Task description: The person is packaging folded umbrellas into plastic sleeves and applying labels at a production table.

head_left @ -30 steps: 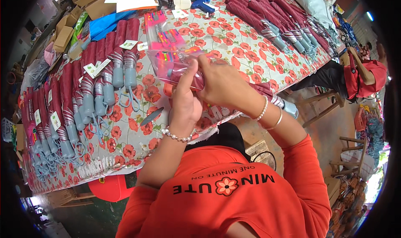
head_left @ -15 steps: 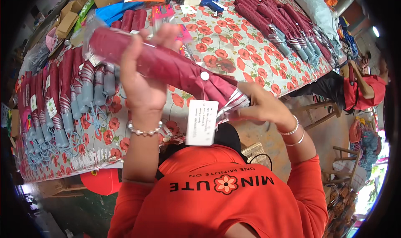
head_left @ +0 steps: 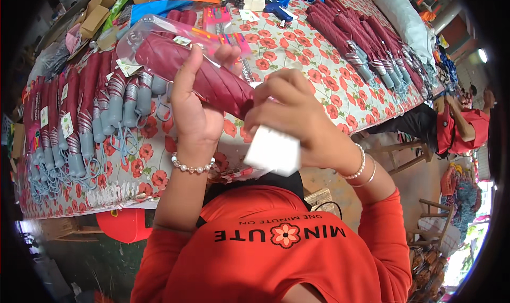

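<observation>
A folded maroon umbrella (head_left: pixel 220 87) is held slantwise above the table, its far end up to the left. Around that far end is a clear plastic sleeve (head_left: pixel 135 34), which reaches past the cloth. My left hand (head_left: pixel 199 109) grips the umbrella and sleeve from below, with the thumb across the near side. My right hand (head_left: pixel 297 111) is closed over the umbrella's lower end and hides it. A blank-looking white tag (head_left: pixel 273 151), blurred, hangs just under my right fingers.
Maroon umbrellas with grey handles (head_left: pixel 74 117) lie in rows at the left, and another pile (head_left: pixel 356 37) lies at the far right. The table has a flowered cloth (head_left: pixel 319 85). A blue tag gun (head_left: pixel 280 13) lies at the back. A person in red (head_left: pixel 462 125) is at the right.
My right hand has moved left along the umbrella and closed over its lower end. More of the sleeve now extends beyond the far end. The tag has swung and tilted.
</observation>
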`<act>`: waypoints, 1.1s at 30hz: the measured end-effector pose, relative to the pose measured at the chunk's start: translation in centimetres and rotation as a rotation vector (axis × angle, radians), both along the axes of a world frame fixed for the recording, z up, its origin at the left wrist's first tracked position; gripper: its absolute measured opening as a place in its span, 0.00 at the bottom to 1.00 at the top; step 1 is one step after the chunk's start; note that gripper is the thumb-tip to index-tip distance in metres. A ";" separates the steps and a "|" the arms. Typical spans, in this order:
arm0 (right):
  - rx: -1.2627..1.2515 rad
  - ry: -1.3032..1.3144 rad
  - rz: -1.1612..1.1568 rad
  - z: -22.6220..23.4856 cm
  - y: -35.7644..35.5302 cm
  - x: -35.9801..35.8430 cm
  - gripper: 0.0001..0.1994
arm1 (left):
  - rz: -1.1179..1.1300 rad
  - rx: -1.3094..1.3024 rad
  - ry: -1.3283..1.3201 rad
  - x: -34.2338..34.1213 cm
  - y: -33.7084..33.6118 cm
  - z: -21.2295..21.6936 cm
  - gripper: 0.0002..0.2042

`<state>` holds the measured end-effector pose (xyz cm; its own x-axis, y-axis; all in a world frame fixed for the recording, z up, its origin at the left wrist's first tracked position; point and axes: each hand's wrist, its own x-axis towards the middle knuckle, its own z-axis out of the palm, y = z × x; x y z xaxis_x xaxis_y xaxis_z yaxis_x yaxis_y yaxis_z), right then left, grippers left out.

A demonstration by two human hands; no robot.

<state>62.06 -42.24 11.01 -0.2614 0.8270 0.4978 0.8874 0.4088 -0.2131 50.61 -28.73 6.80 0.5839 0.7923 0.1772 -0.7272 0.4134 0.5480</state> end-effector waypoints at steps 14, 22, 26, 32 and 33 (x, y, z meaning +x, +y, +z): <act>-0.436 0.192 -0.373 0.8 3.6 0.3 0.14 | -0.005 -0.118 0.049 -0.2 -1.1 -1.4 0.14; -0.276 0.242 -0.153 -1.3 4.9 1.4 0.19 | 0.068 -0.132 0.006 -0.7 -0.4 -1.5 0.14; -0.018 0.224 -0.193 -2.0 4.9 0.3 0.18 | 0.043 -0.150 -0.046 -1.1 -0.1 -1.8 0.14; 0.033 0.114 -0.096 -2.4 4.1 -0.7 0.16 | 0.070 -0.173 -0.065 -1.4 0.1 -2.0 0.14; 0.008 0.100 -0.088 -2.4 4.0 -0.8 0.16 | 0.086 -0.179 -0.057 -1.4 0.1 -2.0 0.14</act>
<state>61.26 -38.28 8.59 -0.1363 0.8404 0.5246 0.8945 0.3320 -0.2994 49.16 -28.61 4.82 0.5059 0.8605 0.0602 -0.7917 0.4355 0.4284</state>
